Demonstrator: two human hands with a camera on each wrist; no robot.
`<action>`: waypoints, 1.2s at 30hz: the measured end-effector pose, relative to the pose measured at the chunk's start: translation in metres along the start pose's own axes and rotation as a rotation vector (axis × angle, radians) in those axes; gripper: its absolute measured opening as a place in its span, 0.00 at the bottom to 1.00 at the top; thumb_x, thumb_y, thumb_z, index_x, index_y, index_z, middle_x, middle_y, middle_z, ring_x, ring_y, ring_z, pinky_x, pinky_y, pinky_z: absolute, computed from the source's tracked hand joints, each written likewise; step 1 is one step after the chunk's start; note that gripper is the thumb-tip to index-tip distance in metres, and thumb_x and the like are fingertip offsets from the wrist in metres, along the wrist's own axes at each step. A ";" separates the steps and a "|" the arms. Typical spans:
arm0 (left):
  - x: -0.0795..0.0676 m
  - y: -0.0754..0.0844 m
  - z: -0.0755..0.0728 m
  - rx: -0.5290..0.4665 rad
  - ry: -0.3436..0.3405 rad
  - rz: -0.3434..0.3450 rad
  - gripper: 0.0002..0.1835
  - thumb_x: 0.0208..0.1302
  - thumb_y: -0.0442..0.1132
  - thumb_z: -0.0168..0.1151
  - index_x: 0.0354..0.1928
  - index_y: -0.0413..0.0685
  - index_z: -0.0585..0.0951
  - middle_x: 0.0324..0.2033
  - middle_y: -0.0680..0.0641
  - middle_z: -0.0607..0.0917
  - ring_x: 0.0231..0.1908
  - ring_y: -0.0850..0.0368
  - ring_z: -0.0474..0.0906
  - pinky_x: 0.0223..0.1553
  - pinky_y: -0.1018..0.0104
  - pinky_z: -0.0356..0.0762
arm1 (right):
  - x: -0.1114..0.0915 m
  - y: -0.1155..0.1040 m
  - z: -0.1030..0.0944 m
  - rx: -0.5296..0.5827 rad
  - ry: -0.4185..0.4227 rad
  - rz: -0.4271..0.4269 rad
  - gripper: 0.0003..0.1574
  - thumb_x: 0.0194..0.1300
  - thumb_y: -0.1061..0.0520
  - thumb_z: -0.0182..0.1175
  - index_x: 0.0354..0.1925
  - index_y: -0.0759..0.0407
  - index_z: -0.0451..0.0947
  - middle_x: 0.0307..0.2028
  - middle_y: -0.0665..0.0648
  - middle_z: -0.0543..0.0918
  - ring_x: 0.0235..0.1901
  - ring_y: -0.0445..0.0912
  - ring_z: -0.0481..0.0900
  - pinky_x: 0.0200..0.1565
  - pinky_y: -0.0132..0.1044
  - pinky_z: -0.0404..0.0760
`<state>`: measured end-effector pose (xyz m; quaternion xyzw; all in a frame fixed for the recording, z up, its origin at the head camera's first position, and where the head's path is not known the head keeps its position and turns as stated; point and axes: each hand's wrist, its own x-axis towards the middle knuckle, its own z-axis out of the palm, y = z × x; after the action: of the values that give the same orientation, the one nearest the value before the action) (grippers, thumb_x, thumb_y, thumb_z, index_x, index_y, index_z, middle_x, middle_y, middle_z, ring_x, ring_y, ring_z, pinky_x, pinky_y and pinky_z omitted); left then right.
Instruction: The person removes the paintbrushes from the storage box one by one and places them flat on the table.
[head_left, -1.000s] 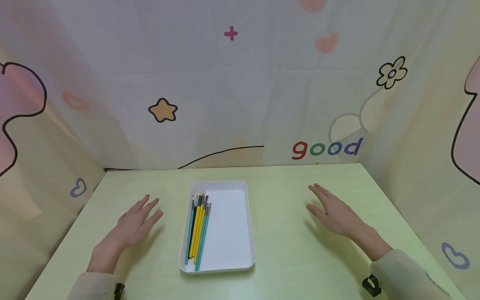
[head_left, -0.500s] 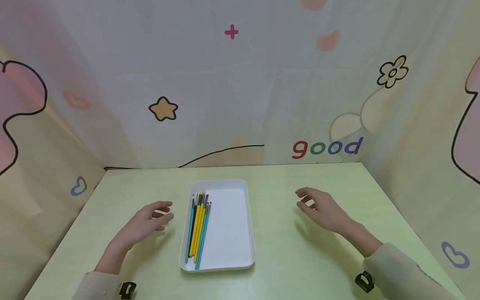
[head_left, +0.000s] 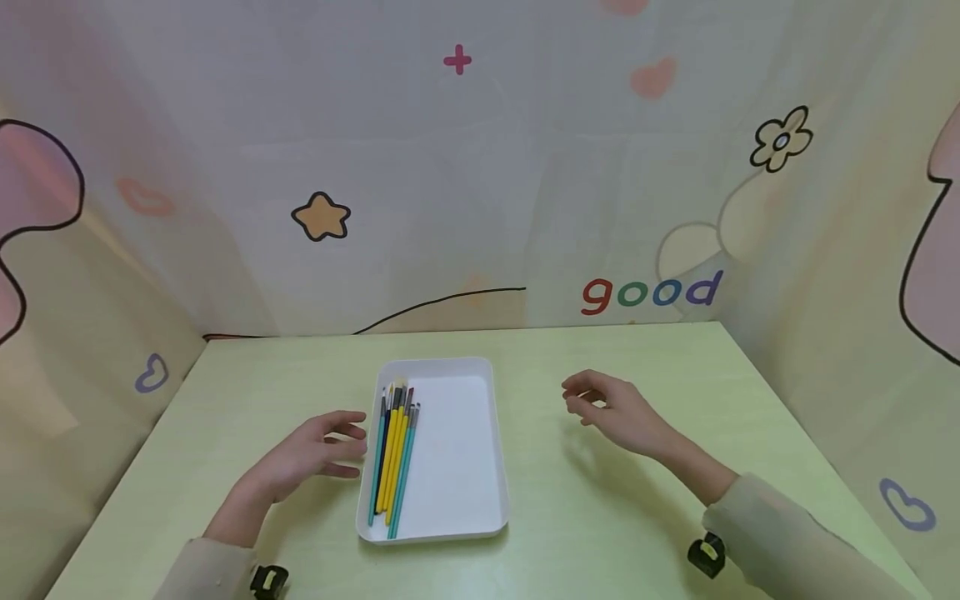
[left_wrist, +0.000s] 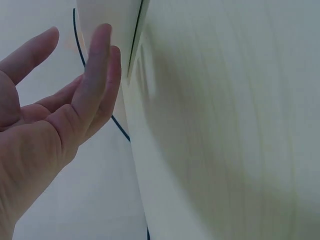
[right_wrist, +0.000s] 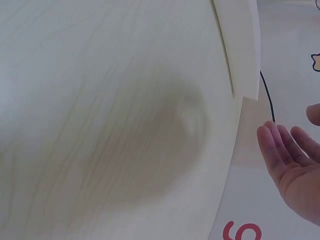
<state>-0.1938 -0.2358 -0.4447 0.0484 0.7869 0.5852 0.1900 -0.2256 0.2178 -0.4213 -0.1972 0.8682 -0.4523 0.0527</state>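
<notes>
A white rectangular tray (head_left: 457, 467) lies on the table, with several paintbrushes (head_left: 394, 458) along its left side. Their handles are teal, yellow and dark, and the bristle ends point away from me. My left hand (head_left: 311, 454) hovers at the tray's left edge, fingers loosely bent and holding nothing; whether a fingertip touches the rim I cannot tell. In the left wrist view the tray's wall (left_wrist: 112, 15) shows behind those fingers. Right of the tray, apart from it, my right hand (head_left: 618, 417) hangs above the table with relaxed, slightly bent fingers and nothing in them.
The pale green-yellow table (head_left: 555, 500) extends on both sides of the tray. A printed curtain (head_left: 465, 183) closes off the back and the sides, with a star, a flower and the word "good" on it. Black wrist devices (head_left: 707, 555) sit by both sleeves.
Both hands have moved inward toward the tray, the left one rightward up to its edge, the right one leftward. Their fingers, straighter before, are now more bent. The tray and paintbrushes have stayed put.
</notes>
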 end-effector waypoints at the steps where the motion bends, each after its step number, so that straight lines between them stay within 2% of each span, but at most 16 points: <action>1: 0.000 0.001 0.001 0.001 0.002 -0.007 0.35 0.71 0.35 0.66 0.73 0.30 0.62 0.61 0.30 0.72 0.53 0.41 0.79 0.48 0.50 0.86 | 0.001 -0.002 0.001 0.026 -0.011 0.002 0.16 0.76 0.58 0.60 0.57 0.65 0.77 0.49 0.59 0.83 0.48 0.60 0.82 0.44 0.40 0.87; 8: 0.004 0.002 0.004 0.014 -0.004 -0.041 0.36 0.69 0.35 0.66 0.74 0.34 0.62 0.61 0.32 0.72 0.51 0.43 0.81 0.49 0.50 0.85 | 0.007 -0.015 0.012 0.112 -0.057 0.033 0.19 0.77 0.57 0.59 0.59 0.67 0.76 0.49 0.60 0.82 0.48 0.61 0.82 0.45 0.42 0.87; 14: 0.009 -0.003 0.004 -0.002 -0.038 -0.037 0.40 0.66 0.33 0.68 0.75 0.35 0.61 0.62 0.33 0.72 0.51 0.44 0.81 0.51 0.52 0.85 | 0.013 -0.018 0.020 0.122 -0.066 0.036 0.18 0.77 0.57 0.59 0.58 0.66 0.76 0.49 0.60 0.82 0.48 0.60 0.83 0.46 0.42 0.87; 21: 0.011 -0.007 0.005 -0.008 -0.032 -0.028 0.41 0.64 0.31 0.70 0.75 0.35 0.61 0.61 0.34 0.72 0.52 0.44 0.80 0.50 0.52 0.85 | 0.021 -0.023 0.029 0.161 -0.084 0.024 0.17 0.77 0.58 0.58 0.58 0.66 0.77 0.49 0.60 0.83 0.47 0.62 0.83 0.46 0.42 0.87; 28: 0.012 -0.008 0.005 -0.002 -0.029 -0.026 0.41 0.63 0.31 0.70 0.75 0.35 0.61 0.61 0.34 0.72 0.51 0.44 0.81 0.49 0.52 0.85 | 0.029 -0.037 0.040 0.300 -0.137 0.036 0.20 0.77 0.60 0.58 0.61 0.71 0.73 0.50 0.65 0.81 0.51 0.66 0.82 0.48 0.45 0.87; 33: 0.013 -0.009 0.005 -0.009 -0.034 -0.018 0.41 0.64 0.31 0.70 0.75 0.35 0.61 0.61 0.34 0.71 0.52 0.44 0.81 0.49 0.52 0.85 | 0.036 -0.046 0.046 0.414 -0.157 0.093 0.23 0.76 0.62 0.59 0.63 0.71 0.70 0.51 0.70 0.81 0.52 0.64 0.83 0.49 0.48 0.86; 36: 0.014 -0.009 0.005 -0.018 -0.039 -0.015 0.41 0.64 0.30 0.70 0.75 0.34 0.60 0.61 0.33 0.71 0.52 0.43 0.80 0.49 0.52 0.85 | 0.039 -0.050 0.053 0.483 -0.198 0.129 0.24 0.76 0.62 0.57 0.65 0.72 0.68 0.53 0.74 0.79 0.53 0.63 0.83 0.51 0.50 0.85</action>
<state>-0.2034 -0.2302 -0.4576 0.0522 0.7780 0.5896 0.2104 -0.2323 0.1363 -0.4081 -0.1665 0.7363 -0.6208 0.2114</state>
